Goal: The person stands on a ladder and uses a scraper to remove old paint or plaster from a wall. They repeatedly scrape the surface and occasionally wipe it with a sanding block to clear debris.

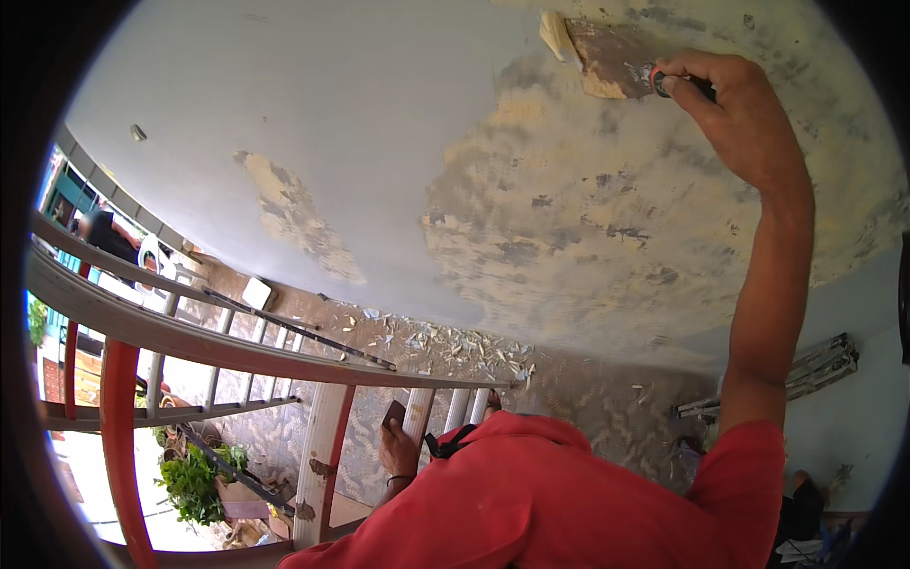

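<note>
At the upper right, my right hand (718,107) grips the handle of a wide putty knife (615,60). Its blade lies against the wall (341,92), and a curled flake of pale paint (559,35) stands at the blade's edge. Around and below the blade the wall is stripped to patchy cream and grey; smooth light-grey paint covers the left part. Low in the view, my left hand (399,448) holds a dark flat block (393,414) beside the rungs of a stepladder (320,455). What the block is, I cannot tell.
Paint chips (455,348) litter the patterned floor under the wall. The ladder's rails run across the left side. Beyond it are a seated person (114,235), a white plastic chair (151,259) and a green potted plant (199,484). Another folded ladder (817,373) lies at the right.
</note>
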Demonstrator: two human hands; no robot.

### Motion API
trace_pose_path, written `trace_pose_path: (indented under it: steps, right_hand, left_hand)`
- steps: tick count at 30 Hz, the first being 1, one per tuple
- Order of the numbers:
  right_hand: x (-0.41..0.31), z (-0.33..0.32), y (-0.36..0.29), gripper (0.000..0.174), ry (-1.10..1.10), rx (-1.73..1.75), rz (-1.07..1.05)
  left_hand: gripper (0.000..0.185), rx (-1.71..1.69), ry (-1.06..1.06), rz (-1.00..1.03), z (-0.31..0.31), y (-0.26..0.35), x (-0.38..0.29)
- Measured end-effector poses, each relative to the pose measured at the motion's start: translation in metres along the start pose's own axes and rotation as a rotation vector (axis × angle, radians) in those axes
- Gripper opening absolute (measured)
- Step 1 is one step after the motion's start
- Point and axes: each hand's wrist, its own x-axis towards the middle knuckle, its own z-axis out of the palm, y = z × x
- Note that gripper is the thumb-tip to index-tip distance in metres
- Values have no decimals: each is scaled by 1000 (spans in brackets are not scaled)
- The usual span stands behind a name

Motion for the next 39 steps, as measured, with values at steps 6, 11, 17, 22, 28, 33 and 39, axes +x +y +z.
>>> trace_pose_path:
  steps: [6, 11, 17, 22, 28, 33, 39]
  right_hand:
    - [-12, 7, 14, 27, 26, 114, 89]
    - [-32, 37, -3, 27, 96, 191, 180]
    - [-45, 66, 8, 25, 287, 415, 166]
    - [-51, 82, -5, 24, 307, 526, 285]
    - [-41, 93, -19, 25, 319, 562, 294]
    - [-42, 89, -17, 24, 382, 558, 293]
    - [-31, 72, -19, 24, 333, 493, 242]
  left_hand:
    - [65, 9, 2, -1, 2, -3, 1]
    - [62, 39, -35, -49, -4, 9, -2]
    - [59, 8, 39, -5, 10, -7, 2]
    - [58, 1, 11, -36, 5, 7, 0]
    - [63, 2, 75, 15, 16, -7, 8]
    - [65, 61, 15, -54, 9, 0, 3]
    - [64, 13, -6, -37, 10, -11, 2]
